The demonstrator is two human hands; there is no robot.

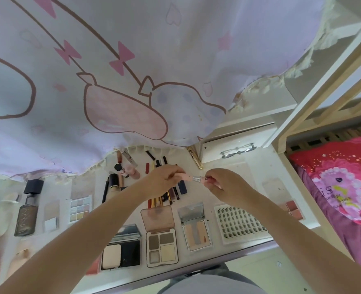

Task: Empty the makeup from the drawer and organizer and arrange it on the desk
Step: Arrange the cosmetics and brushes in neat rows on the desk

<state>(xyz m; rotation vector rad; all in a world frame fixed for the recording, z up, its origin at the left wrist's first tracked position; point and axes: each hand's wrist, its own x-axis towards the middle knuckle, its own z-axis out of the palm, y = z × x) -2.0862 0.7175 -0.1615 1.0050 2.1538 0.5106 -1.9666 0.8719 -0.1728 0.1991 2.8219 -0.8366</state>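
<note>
Above the desk (pixel 251 175), the left hand (pixel 164 181) pinches a pink makeup brush (pixel 189 177) by its handle while the right hand (pixel 219 183) grips its bristle end. Arranging seems nearly finished; next, the brush probably needs laying beside the pencils (pixel 171 194).

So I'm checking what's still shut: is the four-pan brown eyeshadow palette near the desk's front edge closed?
No, the four-pan brown eyeshadow palette lies open, its clear pink lid flipped back and all four pans showing.
</note>
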